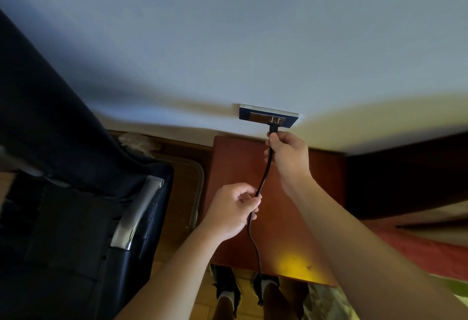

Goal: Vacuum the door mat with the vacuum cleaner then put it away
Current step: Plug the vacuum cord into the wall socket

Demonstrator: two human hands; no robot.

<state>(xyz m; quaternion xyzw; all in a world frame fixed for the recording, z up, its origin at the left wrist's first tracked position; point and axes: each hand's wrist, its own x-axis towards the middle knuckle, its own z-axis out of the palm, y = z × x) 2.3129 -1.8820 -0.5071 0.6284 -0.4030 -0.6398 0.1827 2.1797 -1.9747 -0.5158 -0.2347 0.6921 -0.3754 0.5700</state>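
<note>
A black power cord (pixel 264 175) runs from a black plug (pixel 273 127) at a blue wall socket plate (pixel 268 116) down over a red-brown bedside table (pixel 235 162). My right hand (pixel 288 155) grips the cord just below the plug, which sits at the socket. My left hand (pixel 234 208) holds the same cord lower down, fingers curled round it. The cord drops past the table's front edge toward the floor. Neither the vacuum cleaner nor the door mat is in view.
A dark blue chair with chrome armrests (pixel 136 213) stands close on the left. A dark bed frame and red-green bedding (pixel 417 248) fill the right. My shoes (pixel 225 286) stand on the wooden floor below the table. The pale wall is straight ahead.
</note>
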